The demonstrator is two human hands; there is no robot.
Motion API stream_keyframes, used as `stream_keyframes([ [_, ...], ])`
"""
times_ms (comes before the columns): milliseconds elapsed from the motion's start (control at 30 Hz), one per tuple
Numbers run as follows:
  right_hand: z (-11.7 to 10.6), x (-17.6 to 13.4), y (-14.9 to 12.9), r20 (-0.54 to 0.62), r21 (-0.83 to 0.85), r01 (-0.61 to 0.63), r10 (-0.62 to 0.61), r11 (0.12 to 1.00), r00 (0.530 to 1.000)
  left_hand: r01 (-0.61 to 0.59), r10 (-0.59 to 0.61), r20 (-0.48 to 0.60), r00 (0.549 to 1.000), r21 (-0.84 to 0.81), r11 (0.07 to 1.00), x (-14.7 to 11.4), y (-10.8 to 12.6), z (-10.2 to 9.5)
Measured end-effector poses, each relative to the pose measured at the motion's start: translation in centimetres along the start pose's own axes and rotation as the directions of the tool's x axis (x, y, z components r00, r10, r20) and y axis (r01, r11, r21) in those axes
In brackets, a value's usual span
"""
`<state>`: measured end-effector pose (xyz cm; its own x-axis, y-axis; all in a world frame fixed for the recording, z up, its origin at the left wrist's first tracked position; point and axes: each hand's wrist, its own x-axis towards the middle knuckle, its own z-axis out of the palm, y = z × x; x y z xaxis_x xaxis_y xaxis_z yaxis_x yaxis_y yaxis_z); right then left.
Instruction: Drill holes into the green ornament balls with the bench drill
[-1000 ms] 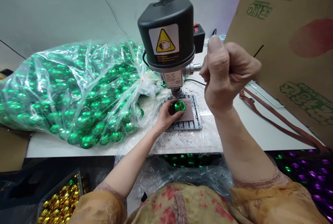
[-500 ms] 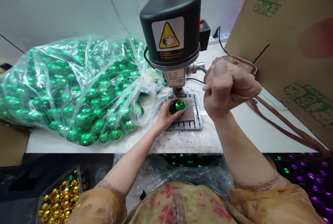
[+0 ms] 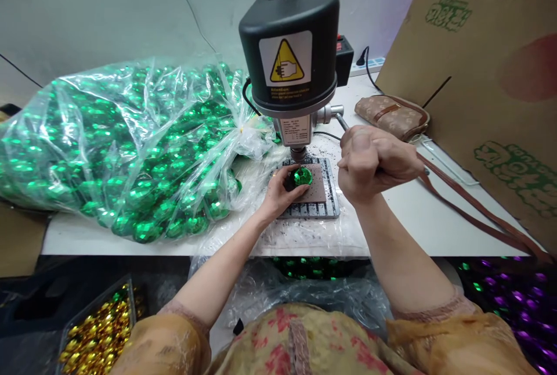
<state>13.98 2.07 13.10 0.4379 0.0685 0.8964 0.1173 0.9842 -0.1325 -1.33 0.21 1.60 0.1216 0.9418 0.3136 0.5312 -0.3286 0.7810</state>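
A shiny green faceted ball sits on a brown board beneath the chuck of a black-topped bench drill press. My left hand pinches it between thumb and fingers from the left. Wrapped round the drill press's feed lever is my right hand, in a fist to the right of the machine; the far part of the lever is hidden inside it. Under the board lies the slotted metal base, with dark specks scattered around it.
A clear bag of green balls fills the table's left side. To the right are a brown purse with a long strap and a big cardboard box. Gold balls and purple balls sit low on either side.
My right fist has come down with the feed lever, uncovering more of the purse behind it. My left hand stays on the green ball.
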Motion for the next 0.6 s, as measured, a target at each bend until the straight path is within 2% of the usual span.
stream_keyframes([
  [133,0.9,1.9,-0.9,-0.014,-0.013,-0.136,0.136,0.991,0.991,0.031,-0.032,-0.004,0.999,-0.056,0.998,0.2,-0.2,0.4],
  [200,1.8,3.5,-1.3,-0.038,-0.031,-0.205,0.203,0.978,0.978,0.060,-0.064,-0.046,0.997,-0.090,0.994,0.1,0.1,0.5],
  [300,2.6,5.3,-1.3,-0.003,-0.109,-0.277,0.278,0.955,0.960,0.076,-0.085,-0.121,0.989,-0.079,0.994,-1.4,1.5,-0.1],
  [367,2.8,5.7,-1.0,0.017,-0.142,-0.265,0.270,0.954,0.963,0.050,-0.053,-0.043,0.998,-0.074,0.996,-3.6,2.9,-0.9],
  [400,2.8,5.8,-0.8,0.021,-0.143,-0.247,0.252,0.958,0.967,0.021,-0.015,0.067,0.998,-0.081,0.996,-5.0,3.6,-1.3],
  [433,2.7,5.7,-0.8,0.019,-0.142,-0.239,0.244,0.961,0.970,-0.025,0.042,0.205,0.978,-0.087,0.996,-6.5,4.2,-1.7],
  [500,2.7,5.6,-0.8,0.008,-0.121,-0.246,0.249,0.962,0.968,-0.166,0.174,0.473,0.864,-0.058,0.984,-9.3,4.9,-2.2],
  [567,2.6,5.5,-1.1,-0.004,-0.095,-0.266,0.267,0.959,0.964,-0.354,0.280,0.621,0.732,-0.005,0.935,-11.3,4.9,-2.4],
  [600,2.6,5.5,-1.2,-0.002,-0.088,-0.280,0.281,0.956,0.960,-0.421,0.311,0.646,0.697,0.018,0.907,-11.7,4.6,-2.6],
])
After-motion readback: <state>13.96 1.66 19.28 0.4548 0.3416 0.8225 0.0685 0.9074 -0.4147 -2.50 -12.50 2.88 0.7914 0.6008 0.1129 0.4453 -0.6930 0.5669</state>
